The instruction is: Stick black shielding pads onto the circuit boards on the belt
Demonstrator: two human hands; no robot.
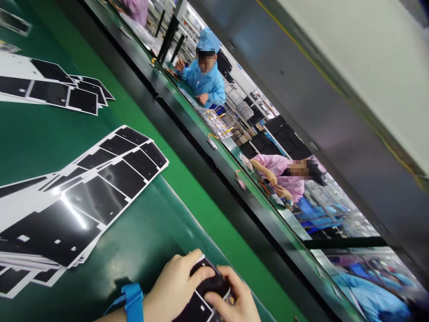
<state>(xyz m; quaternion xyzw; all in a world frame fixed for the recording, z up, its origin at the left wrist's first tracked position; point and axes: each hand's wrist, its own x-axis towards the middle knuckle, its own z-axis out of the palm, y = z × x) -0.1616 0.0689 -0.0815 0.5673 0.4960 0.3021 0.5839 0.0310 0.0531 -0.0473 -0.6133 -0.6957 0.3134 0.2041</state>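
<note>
Left hand (172, 286) and right hand (236, 306) pinch a glossy black sheet (197, 309), fingers curled. Similar white-edged sheets (97, 197) fan across the smooth green mat (150, 237).

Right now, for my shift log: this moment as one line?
left hand: grips black object | right hand: grips same | beneath: black sheet | nearby: fanned sheet stack | surface: green table

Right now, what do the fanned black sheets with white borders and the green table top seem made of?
Fanned black sheets with white borders: likely glossy plastic film on white backing, glare streaks. Green table top: smooth semi-gloss mat, perhaps rubber or vinyl, soft reflections.
</note>
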